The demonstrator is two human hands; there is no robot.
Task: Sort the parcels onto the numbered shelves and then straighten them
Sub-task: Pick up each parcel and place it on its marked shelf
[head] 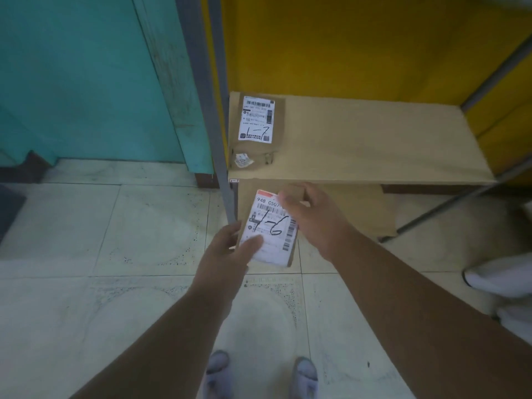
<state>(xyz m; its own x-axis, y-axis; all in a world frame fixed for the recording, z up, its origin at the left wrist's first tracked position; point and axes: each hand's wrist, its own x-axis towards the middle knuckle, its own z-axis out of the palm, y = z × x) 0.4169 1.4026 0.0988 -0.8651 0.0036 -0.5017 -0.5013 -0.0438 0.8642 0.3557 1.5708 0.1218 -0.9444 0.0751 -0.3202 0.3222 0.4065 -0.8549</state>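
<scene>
1. The held parcel point(269, 228), marked 1-6, is hovering near the rack's front, not yet shelved.
2. The left hand point(227, 251) and right hand point(311, 217) are gripping its edges, fingers curled.
3. A shelved parcel point(256, 125) is lying far left on the shelf board point(374, 145); straightening is pending.

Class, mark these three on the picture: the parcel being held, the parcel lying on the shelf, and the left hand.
Held parcel point(272, 226): head view, on its white label.
Shelf parcel point(257, 119): head view, on its white label.
Left hand point(230, 251): head view, on the back of the hand.
</scene>
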